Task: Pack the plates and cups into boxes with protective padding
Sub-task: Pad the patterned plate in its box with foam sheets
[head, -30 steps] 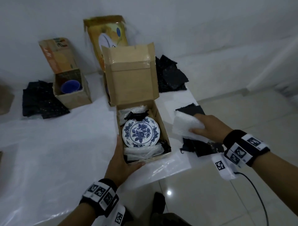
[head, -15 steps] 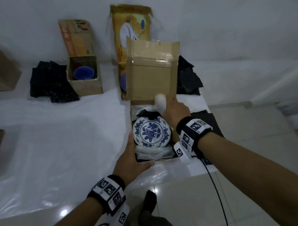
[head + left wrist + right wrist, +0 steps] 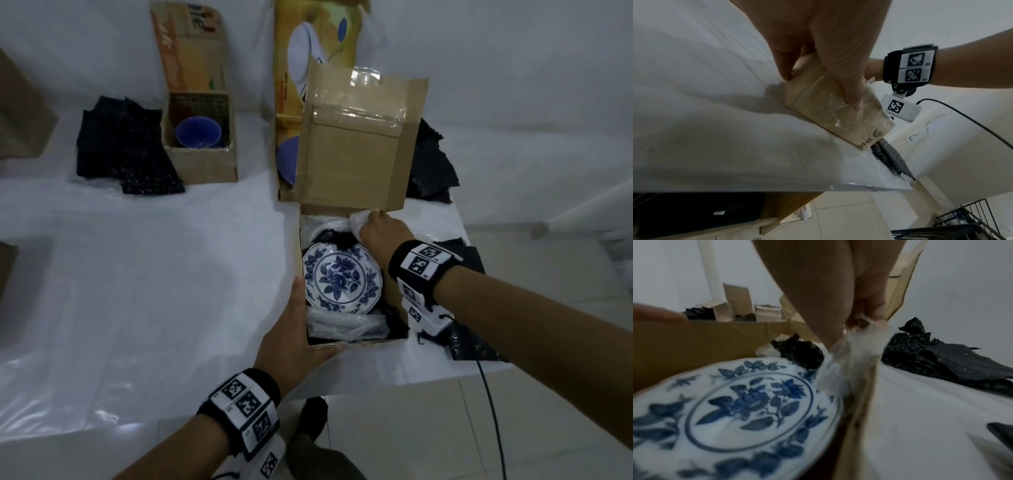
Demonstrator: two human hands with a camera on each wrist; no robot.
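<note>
— Since a second ago the right hand (image 3: 380, 230) has left the black sheets at the table's right edge and come over the box (image 3: 356, 337), bringing the white foam (image 3: 359, 219) with it.

— Where is the plate (image 3: 342, 279)?

— Flat in the box, blue flowers up, with clear wrap (image 3: 346, 323) bunched along its near side and a black scrap (image 3: 337, 236) at its far side.

— And the foam?

— At the far right corner of the box, between the plate's rim and the right wall. The right wrist view shows the fingertips (image 3: 877, 321) pinching the crumpled foam (image 3: 840, 363), which hangs down beside the plate (image 3: 731, 415).

— What about the left hand (image 3: 291, 346)?

— It grips the box's near left corner: thumb along the left wall, fingers (image 3: 840, 68) curled across the taped front of the box (image 3: 838, 112).

— The lid?

— It stands upright behind the plate.

— What else is on the table (image 3: 154, 274)?

— A yellow box (image 3: 315, 41) stands behind the lid. To the left, a small box (image 3: 205, 164) holds a blue cup (image 3: 198, 132), with black padding (image 3: 126, 147) beside it. More black padding (image 3: 430, 164) lies right of the lid, and black sheets (image 3: 476, 342) lie under the right wrist.
</note>
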